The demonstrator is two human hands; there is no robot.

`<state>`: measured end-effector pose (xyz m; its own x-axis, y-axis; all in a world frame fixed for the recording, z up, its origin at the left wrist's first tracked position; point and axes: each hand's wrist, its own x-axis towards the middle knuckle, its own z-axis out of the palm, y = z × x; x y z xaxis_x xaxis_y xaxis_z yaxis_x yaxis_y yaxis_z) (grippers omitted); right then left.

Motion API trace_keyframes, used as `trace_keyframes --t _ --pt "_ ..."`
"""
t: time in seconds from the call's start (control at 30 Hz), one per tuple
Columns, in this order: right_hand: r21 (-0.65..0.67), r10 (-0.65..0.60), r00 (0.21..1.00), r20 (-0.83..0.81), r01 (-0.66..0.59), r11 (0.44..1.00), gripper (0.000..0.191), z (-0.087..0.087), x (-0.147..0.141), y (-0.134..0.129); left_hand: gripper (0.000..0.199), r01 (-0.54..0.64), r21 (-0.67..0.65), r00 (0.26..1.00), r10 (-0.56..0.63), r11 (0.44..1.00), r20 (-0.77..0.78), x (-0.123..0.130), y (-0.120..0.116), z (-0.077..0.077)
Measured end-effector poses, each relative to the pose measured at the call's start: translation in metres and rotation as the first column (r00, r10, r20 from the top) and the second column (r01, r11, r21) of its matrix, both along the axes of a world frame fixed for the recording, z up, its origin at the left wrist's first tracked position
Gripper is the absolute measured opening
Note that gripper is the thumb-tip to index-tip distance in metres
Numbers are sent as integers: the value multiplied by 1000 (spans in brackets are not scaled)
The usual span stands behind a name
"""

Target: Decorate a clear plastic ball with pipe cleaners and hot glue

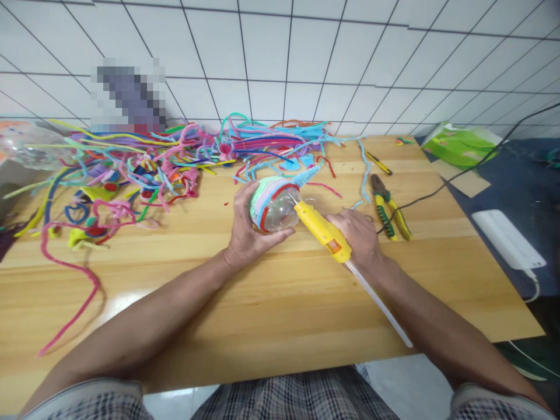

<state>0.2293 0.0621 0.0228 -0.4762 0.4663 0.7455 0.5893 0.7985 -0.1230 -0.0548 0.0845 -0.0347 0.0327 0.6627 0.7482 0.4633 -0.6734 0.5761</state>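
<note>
My left hand (pixel 245 230) is closed around a clear plastic ball (pixel 282 211). Bands of pipe cleaner in green, lilac, blue and red cover the ball's left part, and a light blue pipe-cleaner piece (pixel 307 174) sticks out at its upper right. Gripped in my right hand (pixel 356 236) is a yellow hot glue gun (pixel 321 228), its nozzle pointing at the ball beside the red band. Whether the nozzle touches the ball I cannot tell. A clear glue stick (pixel 380 306) juts from the gun's back end.
Heaps of coloured pipe cleaners (pixel 266 140) lie along the back of the wooden table (pixel 280 315). Pliers (pixel 389 210) and a yellow utility knife (pixel 378 163) lie right. A black cord (pixel 441 185) runs over the right edge, near a green tissue pack (pixel 464 144) and a white power strip (pixel 507 239).
</note>
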Motion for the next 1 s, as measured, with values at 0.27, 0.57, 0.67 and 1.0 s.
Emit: trace_keyframes --t 0.27,0.57,0.67,1.0 --pt "26 -45 999 6 45 999 33 -3 5 3 119 7 44 1000 -6 999 -15 0 0 1" --pt "66 -6 1000 1 6 998 24 2 2 6 117 6 52 1000 -5 999 -7 0 0 2" --pt "28 -1 1000 11 1 1000 27 2 1 4 117 0 37 1000 1 999 -24 0 -1 2" --pt "63 -48 999 -17 49 997 29 -2 2 4 118 15 24 1000 -15 1000 0 0 0 0"
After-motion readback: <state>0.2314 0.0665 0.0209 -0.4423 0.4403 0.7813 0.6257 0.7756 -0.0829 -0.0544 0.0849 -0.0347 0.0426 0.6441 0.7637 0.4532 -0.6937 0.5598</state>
